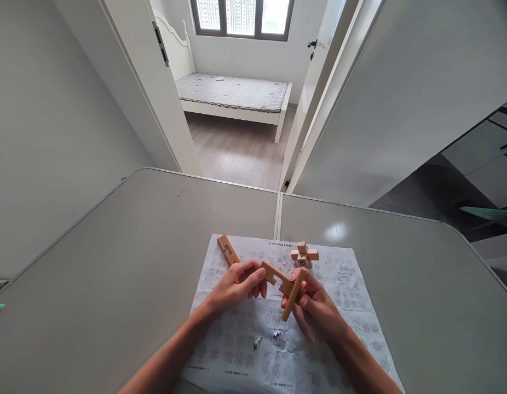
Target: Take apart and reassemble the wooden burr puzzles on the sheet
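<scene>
Table (114, 273): two hands (239, 282) (317, 303), two crossed pieces (272, 269) (293, 297)

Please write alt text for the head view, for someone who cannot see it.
A person's left hand and right hand hold a notched wooden piece crossed by a wooden bar, above a printed sheet on a grey table. On the sheet rest another notched piece and a cross-shaped wooden block. Beyond an open door are a bed and a window.
</scene>
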A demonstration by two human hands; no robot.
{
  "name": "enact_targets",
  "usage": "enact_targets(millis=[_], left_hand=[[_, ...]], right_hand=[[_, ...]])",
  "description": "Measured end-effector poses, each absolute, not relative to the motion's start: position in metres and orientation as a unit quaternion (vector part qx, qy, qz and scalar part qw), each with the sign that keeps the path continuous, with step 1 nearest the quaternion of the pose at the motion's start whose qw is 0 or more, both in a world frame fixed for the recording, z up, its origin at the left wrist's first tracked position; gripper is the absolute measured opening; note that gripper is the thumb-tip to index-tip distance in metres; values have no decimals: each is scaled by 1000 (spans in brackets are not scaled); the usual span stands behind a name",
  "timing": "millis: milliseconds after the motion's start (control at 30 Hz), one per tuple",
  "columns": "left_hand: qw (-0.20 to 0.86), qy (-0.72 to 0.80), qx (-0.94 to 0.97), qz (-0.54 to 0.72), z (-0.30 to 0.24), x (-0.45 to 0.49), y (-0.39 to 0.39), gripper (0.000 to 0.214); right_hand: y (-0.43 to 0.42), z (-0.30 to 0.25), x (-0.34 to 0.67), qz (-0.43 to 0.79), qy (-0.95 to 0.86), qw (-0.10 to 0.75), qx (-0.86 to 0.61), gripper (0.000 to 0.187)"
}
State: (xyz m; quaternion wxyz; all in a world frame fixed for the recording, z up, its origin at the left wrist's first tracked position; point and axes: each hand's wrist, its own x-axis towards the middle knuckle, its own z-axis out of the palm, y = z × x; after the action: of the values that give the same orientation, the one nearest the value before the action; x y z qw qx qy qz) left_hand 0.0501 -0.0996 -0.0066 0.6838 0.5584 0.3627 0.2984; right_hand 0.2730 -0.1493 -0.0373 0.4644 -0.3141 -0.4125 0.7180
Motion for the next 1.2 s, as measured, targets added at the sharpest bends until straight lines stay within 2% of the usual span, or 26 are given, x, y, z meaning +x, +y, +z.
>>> enact_targets(millis=[133, 400, 633, 933, 1200], left_hand=[[686, 365, 555, 296, -5, 51, -100, 47], [683, 368, 551, 307, -5, 50, -99, 43], [682, 369, 546, 318, -4, 49, -98, 42], [689, 370, 535, 320, -7, 50, -98, 41], [691, 348, 543, 327, -7, 52, -105, 42]], right_hand=[[-151, -37, 274, 711, -400, 461, -349, 53], [-150, -29, 272, 726, -340, 471, -368, 50], [-152, -22, 270, 727, -348, 466, -365, 40], [-152, -23, 273, 694, -356, 471, -412, 44], [-155, -41, 279, 748, -305, 469, -357, 48]])
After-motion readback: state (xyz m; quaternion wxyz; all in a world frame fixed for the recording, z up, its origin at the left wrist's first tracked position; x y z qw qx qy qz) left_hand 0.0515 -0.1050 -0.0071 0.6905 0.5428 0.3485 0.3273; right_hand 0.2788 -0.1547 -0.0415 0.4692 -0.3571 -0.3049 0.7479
